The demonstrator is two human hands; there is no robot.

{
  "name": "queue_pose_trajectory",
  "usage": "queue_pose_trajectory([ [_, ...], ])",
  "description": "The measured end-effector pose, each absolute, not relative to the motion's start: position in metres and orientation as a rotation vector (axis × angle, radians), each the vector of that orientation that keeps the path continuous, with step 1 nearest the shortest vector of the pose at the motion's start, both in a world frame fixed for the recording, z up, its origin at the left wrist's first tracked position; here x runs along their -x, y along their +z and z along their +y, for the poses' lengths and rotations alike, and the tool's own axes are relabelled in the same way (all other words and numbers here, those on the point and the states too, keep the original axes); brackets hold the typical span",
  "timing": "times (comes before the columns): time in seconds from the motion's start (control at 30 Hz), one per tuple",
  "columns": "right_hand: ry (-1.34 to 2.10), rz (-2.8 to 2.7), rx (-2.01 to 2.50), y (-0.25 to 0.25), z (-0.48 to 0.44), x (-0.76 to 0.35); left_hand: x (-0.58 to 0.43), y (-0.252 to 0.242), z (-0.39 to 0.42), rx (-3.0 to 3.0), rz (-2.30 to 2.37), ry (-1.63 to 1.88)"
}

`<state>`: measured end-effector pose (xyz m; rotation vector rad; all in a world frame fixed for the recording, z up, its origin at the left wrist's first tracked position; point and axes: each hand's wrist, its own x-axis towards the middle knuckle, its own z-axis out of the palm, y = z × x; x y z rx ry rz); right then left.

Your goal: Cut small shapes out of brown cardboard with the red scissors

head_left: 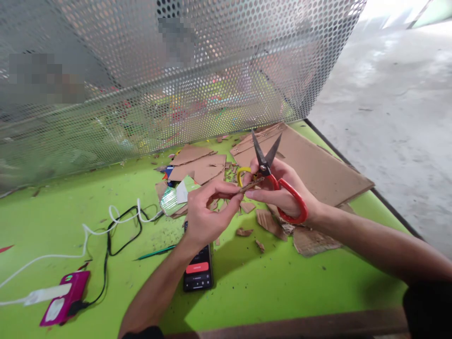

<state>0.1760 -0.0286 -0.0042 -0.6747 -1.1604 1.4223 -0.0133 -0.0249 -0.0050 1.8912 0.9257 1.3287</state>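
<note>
My left hand (208,212) pinches one end of a thin cardboard strip (251,185) between thumb and fingertips. Scissors (291,207) with red handles hang in my right hand (287,181), their dark blades spread apart and pointing away from me. The right thumb and fingertips also touch the strip's other end, and the blades are clear of it. Just behind those fingers shows a yellow loop (240,175), partly hidden. Torn cardboard scraps (270,223) lie below both hands on the green table (247,292).
A large cardboard sheet (318,169) lies at the right, smaller pieces (199,168) further left. A perforated metal screen (212,61) borders the back. Under my left forearm is a phone (197,278). Cables run to a magenta power adapter (67,296); a green pencil (155,253) lies nearby.
</note>
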Motion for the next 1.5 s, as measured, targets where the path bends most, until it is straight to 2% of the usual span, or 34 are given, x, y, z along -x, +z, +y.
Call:
queue_pose_trajectory([
  [0.3,1.747,-1.218,0.682,0.003,-0.017,-0.191,0.017,-0.006,-0.023,-2.05,0.79,1.269],
  [0.9,1.534,-1.361,0.721,0.006,-0.027,-0.192,0.013,0.002,-0.026,-1.891,0.855,1.178],
  [1.37,1.794,-1.271,0.696,0.013,-0.022,-0.192,0.014,-0.002,-0.028,-1.823,0.807,1.097],
  [1.5,1.912,-1.281,0.568,0.007,-0.019,-0.193,0.015,-0.001,-0.028,-1.896,0.754,1.095],
])
